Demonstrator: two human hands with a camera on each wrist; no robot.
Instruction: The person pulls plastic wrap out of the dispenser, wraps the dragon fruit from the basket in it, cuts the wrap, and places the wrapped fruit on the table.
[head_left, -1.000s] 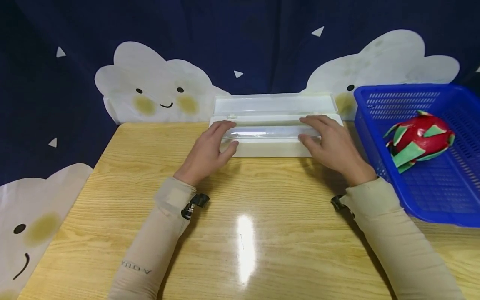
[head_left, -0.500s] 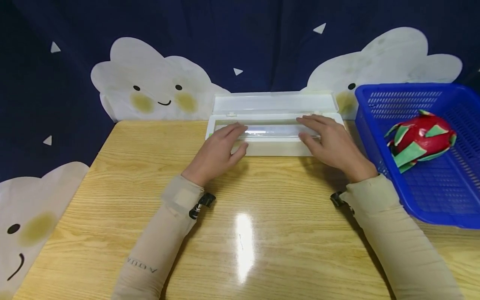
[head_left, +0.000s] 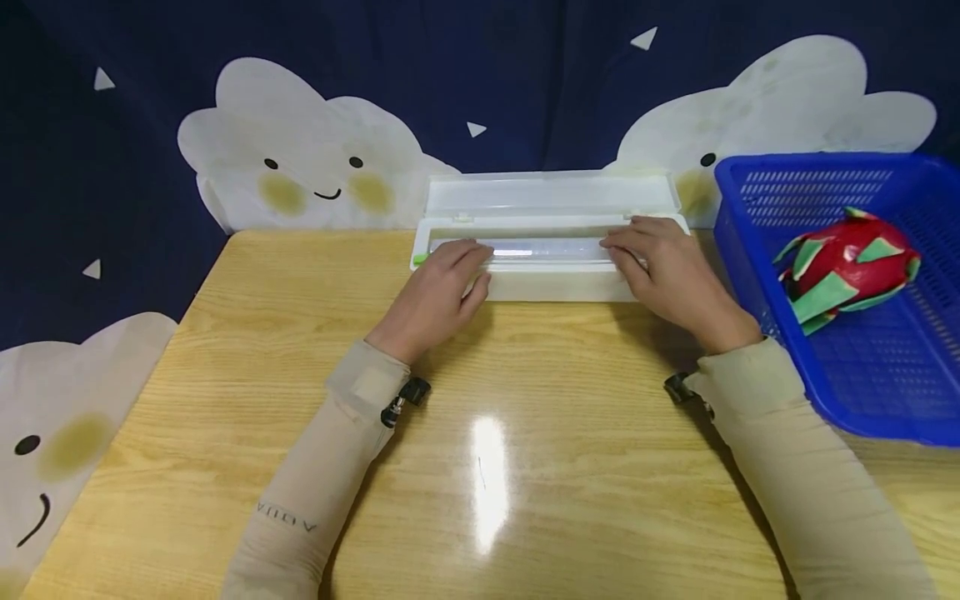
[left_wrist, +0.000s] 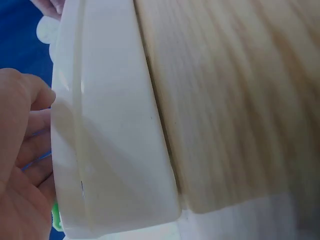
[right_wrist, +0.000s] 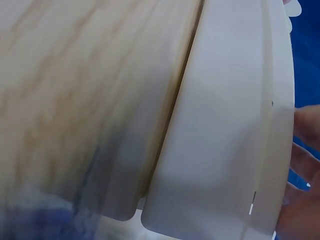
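Note:
A white cling film dispenser stands at the back of the table with its lid raised. In its trough lies a clear roll of cling film. My left hand reaches over the dispenser's left part, fingertips at the roll and thumb near the front wall. Over the right part my right hand is placed likewise, its fingertips at the roll. Both wrist views show the dispenser's front wall with fingers beyond its top edge. What the fingertips touch inside is hidden.
To the right stands a blue plastic basket holding a red and green dragon fruit. A bright green piece shows at the dispenser's left end. Behind the wooden table hangs a dark blue cloud-print curtain.
My left hand has moved right along the dispenser, uncovering the green piece at its left end. My right hand's fingertips have come closer to the roll. The view has tilted slightly down.

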